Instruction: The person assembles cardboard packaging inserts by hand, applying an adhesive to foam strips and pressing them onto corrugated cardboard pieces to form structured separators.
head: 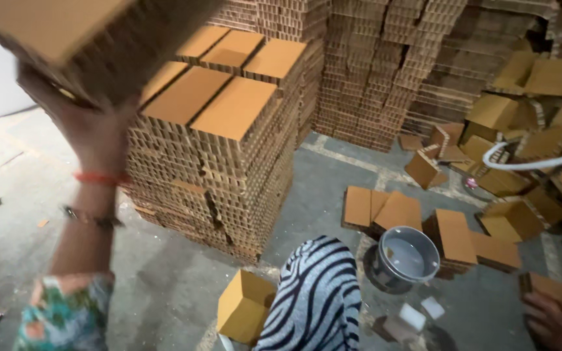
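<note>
The grey concrete floor [164,286] bears stacked cardboard blocks [222,162], scattered loose cardboard pieces [456,237] and a metal pot [403,258].

This is a storeroom or workshop floor for cardboard goods — a warehouse-like space rather than a home or shop. Tall, tidy stacks of honeycomb cardboard blocks [229,143] rise from the ground, and more stacks [385,71] stand packed tight behind them, reaching past the top of the view. To the right, loose cardboard pieces [528,130] lie heaped in a jumbled pile, with single blocks [453,237] scattered about. The bare concrete floor [164,279] is grey, stained and littered with scraps — no furniture shows. A grey metal pot [403,258] sits on the ground among the pieces.
</note>
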